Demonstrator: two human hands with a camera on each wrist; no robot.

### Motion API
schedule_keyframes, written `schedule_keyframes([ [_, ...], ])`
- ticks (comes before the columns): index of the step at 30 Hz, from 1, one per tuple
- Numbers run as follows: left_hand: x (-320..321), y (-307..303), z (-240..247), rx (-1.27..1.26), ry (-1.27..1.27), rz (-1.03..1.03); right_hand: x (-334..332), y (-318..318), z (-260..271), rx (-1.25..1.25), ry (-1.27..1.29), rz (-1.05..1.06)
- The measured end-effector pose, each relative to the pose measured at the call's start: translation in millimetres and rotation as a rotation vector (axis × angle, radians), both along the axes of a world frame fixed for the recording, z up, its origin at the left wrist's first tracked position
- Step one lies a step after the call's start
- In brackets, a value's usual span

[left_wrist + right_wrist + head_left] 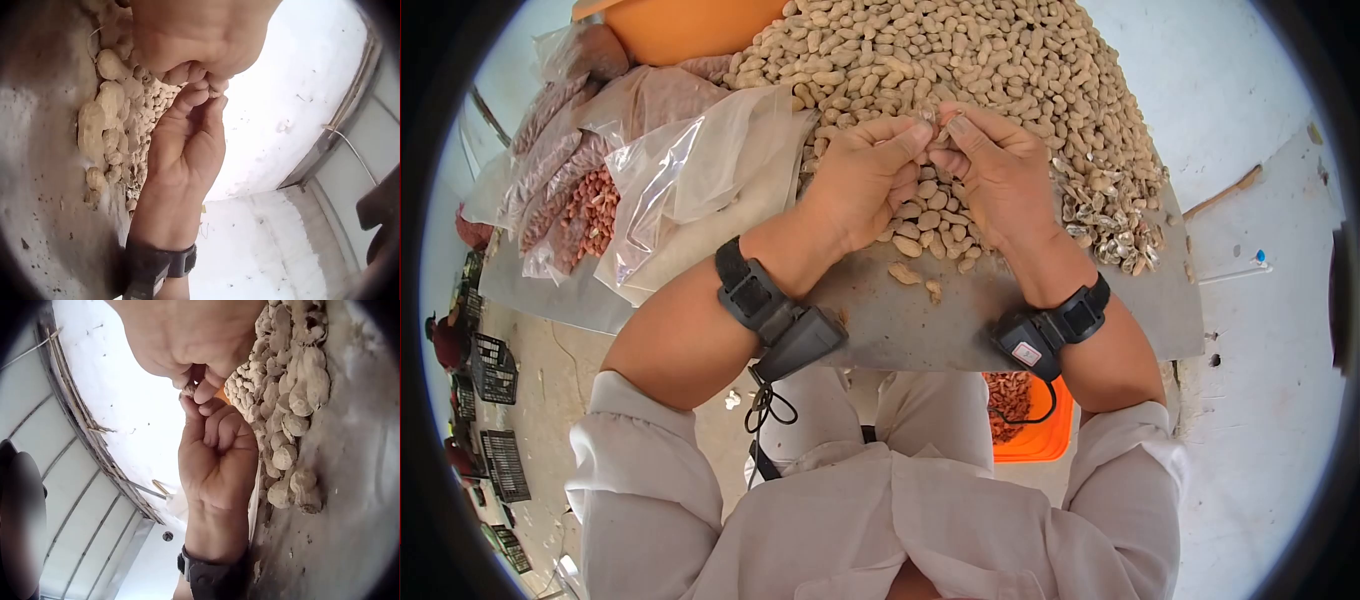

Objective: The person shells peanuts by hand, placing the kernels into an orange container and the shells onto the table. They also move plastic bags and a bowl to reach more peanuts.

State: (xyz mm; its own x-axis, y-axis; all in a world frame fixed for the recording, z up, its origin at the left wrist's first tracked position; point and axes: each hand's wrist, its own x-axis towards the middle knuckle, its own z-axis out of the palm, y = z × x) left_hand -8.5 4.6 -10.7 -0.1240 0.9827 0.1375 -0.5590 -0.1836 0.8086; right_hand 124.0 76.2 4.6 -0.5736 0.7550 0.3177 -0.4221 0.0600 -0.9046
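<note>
Both hands meet over the near part of a large heap of unshelled peanuts [960,60]. A peanut [189,391], mostly hidden by the fingers, is pinched between the thumb and fingertips of the left hand [865,180] and the right hand [1010,185]. In the head view, a bit of pale shell [928,117] shows at the fingertips. The other fingers of each hand curl in toward the palm. Below the hands, several loose peanuts [935,215] lie at the front of the heap.
Broken shells [1115,215] are piled at the right. Clear plastic bags [690,170], one showing shelled red kernels [590,215], lie at the left. An orange basin [690,30] stands behind. An orange container [1040,435] of reddish kernels sits below the grey tabletop's [880,320] front edge.
</note>
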Motion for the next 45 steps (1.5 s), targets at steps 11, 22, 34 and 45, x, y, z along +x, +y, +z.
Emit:
schedule_keyframes([
  [11,-6,2,-1,-0.158,-0.468,-0.138,-5,-5,11,1.245,-0.271,-0.306],
  [22,-9,0,3,-0.142,-0.403,-0.19,14,16,22,0.922,-0.256,-0.489],
  [34,-13,1,7,-0.186,-0.409,-0.1,65,62,48,1.386,-0.403,-0.965],
  [45,-10,-1,8,-0.151,-0.315,-0.073,24,43,8,1.114,-1.075,-0.159],
])
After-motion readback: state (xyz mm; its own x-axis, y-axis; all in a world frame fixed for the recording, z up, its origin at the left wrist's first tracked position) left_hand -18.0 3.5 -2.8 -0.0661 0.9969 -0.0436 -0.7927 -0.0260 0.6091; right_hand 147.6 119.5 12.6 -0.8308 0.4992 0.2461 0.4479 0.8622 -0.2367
